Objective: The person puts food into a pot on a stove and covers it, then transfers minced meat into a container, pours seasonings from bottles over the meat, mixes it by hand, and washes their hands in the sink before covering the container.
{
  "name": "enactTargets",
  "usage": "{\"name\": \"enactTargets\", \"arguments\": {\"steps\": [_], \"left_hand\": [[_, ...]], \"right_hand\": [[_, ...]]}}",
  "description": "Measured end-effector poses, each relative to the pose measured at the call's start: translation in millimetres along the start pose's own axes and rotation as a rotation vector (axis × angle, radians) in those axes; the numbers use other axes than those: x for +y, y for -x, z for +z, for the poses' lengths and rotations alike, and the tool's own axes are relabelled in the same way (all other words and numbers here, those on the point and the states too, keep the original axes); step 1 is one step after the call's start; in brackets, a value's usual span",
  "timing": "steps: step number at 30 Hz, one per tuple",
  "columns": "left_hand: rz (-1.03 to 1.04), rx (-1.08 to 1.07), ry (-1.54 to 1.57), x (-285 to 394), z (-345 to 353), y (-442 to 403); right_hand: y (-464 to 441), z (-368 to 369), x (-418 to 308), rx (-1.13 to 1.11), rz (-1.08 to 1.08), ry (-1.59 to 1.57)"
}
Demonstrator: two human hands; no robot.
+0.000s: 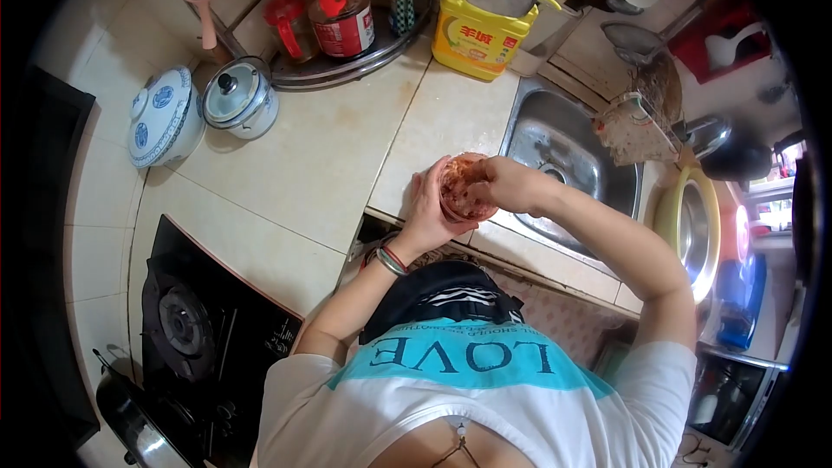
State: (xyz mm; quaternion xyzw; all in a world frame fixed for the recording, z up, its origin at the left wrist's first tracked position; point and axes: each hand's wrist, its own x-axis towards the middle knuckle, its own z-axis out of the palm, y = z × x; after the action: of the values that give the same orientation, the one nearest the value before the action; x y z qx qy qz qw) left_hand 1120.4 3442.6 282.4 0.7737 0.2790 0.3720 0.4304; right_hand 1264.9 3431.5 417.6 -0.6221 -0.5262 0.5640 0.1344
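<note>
A small round bowl (451,215) rests at the counter's front edge, left of the sink. Inside lies a wet reddish food mixture (457,180) that looks like chopped meat with seasoning; its exact kind is unclear. My left hand (425,204) wraps round the bowl's left and near side, bracelets on its wrist. From the right, my right hand (510,186) reaches over the rim with bent fingers down in the mixture. Its fingertips are partly hidden by the food and the bowl.
A steel sink (511,134) is to the right, with a yellow-rimmed basin (712,208) beyond it. Behind stand a yellow jug (472,39) and a corner rack (347,68) with jars. Lidded pots (251,117) and a black gas stove (234,338) are at left.
</note>
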Motion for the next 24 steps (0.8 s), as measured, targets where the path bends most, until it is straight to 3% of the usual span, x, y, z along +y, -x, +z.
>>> {"name": "enactTargets", "arguments": {"steps": [7, 10, 13, 14, 17, 24], "left_hand": [[0.011, 0.038, -0.026, 2, 2, 0], [0.01, 0.032, -0.051, 0, 3, 2], [0.023, 0.037, -0.03, 0, 2, 2], [0.027, 0.04, -0.013, 1, 2, 2], [0.011, 0.057, -0.054, 2, 3, 3], [0.002, 0.097, -0.085, 8, 9, 3]], "right_hand": [[-42, 19, 41, -0.1, 0.193, 0.343], [-41, 20, 34, -0.168, 0.195, 0.41], [-30, 4, 29, -0.211, -0.058, 0.722], [-12, -1, 3, -0.17, -0.078, 0.636], [-8, -8, -12, -0.142, 0.067, 0.917], [-59, 16, 39, -0.054, 0.173, 0.837]]}}
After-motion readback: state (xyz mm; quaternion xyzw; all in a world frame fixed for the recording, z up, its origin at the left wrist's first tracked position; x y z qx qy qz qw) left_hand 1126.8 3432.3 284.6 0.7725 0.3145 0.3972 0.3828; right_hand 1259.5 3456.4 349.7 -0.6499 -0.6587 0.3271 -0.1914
